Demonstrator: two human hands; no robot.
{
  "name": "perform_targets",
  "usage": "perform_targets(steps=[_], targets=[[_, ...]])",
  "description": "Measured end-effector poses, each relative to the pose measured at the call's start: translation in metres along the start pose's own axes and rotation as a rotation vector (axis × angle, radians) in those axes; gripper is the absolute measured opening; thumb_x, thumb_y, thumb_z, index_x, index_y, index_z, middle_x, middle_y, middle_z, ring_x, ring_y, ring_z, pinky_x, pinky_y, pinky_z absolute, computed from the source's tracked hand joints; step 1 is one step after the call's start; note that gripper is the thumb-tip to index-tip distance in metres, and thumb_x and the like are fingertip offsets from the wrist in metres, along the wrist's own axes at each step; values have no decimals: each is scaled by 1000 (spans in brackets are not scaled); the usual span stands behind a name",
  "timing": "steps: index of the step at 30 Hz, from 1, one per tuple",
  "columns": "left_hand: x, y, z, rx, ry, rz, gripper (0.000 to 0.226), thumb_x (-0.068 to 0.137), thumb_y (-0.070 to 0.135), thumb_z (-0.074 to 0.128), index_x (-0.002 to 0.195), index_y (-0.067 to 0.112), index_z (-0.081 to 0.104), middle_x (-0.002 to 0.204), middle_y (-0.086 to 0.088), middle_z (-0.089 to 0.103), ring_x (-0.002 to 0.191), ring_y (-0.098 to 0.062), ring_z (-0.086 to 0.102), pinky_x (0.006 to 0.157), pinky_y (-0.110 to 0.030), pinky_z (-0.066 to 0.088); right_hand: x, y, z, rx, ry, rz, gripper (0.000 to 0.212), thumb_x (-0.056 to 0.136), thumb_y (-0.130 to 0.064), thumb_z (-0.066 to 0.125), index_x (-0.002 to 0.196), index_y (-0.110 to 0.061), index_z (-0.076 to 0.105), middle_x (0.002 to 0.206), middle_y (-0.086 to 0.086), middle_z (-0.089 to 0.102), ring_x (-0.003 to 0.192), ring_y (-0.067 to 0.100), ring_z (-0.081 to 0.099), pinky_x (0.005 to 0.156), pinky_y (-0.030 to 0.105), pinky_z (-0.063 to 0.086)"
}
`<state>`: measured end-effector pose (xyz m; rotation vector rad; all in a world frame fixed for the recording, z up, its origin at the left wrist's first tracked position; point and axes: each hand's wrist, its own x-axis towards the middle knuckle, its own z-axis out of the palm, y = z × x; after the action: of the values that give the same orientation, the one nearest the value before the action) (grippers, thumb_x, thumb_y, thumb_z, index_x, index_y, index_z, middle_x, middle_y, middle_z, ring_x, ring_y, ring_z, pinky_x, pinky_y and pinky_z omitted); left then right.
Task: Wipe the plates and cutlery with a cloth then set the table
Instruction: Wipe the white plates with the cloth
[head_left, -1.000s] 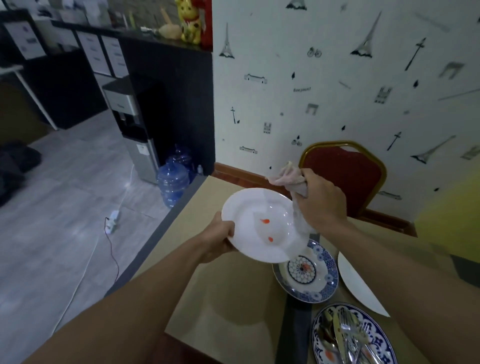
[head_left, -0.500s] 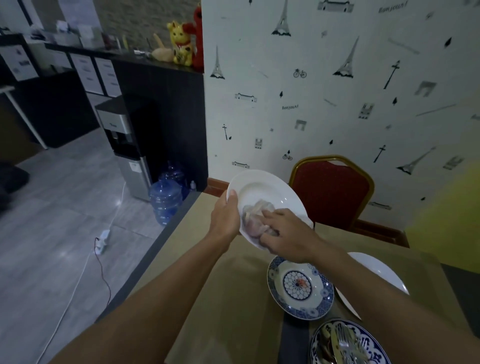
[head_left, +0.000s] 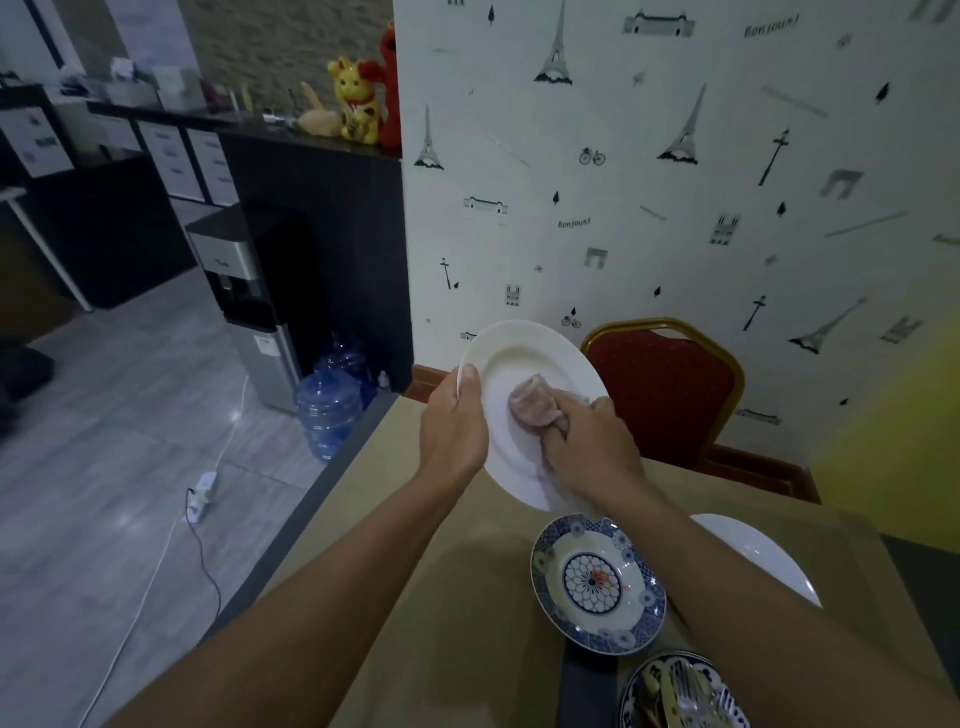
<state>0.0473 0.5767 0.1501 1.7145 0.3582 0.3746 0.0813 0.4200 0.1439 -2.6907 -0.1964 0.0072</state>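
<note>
One plate (head_left: 524, 358) | left hand (head_left: 454, 431) grips rim | cloth (head_left: 532, 408) now on face

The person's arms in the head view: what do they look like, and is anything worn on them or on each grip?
The left arm and the right arm are bare up to the frame edge: no sleeves show. The left grip and the right grip wear no gloves. No watch, bracelet, ring or marking is visible.
</note>
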Motion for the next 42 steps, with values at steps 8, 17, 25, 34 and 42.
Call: perform_targets(steps=[8,17,25,34,42], targets=[[-6,5,5,-5,-48,24,41,108,41,30,82,27,58,87,4,65,85,-14,60,74,-33,44,-9,-19,-1,260,140,-260,47,102,-32,60,149,-34,57,114,-1,46,102,21,54,83,30,43],[-13,20,-3,-19,32,112,44,106,47,29,94,25,65,86,3,70,83,-18,67,77,-44,54,-2,-2,-17,95,158,44,49,100,-31,52,149,-32,54,124,12,44,111,38,52,96,44,49],[-22,11,-5,11,-13,93,43,108,41,31,78,24,58,80,8,66,79,-11,61,74,-36,48,-22,-18,-2,420,24,-289,50,101,-28,61,150,-37,54,122,3,49,108,10,50,99,26,42],[-32,24,-6,-71,50,82,42,108,43,30,100,21,65,93,-2,70,88,-22,67,79,-43,56,-3,-4,-24,214,156,-29,52,99,-28,52,151,-35,51,113,3,40,94,27,52,81,32,39],[-32,19,-3,11,51,125,47,104,53,27,97,26,65,91,6,70,91,-13,67,86,-47,56,-44,-7,-1,399,45,-251,18,96,-49,51,80,-51,59,74,6,54,66,19,53,60,28,36]])
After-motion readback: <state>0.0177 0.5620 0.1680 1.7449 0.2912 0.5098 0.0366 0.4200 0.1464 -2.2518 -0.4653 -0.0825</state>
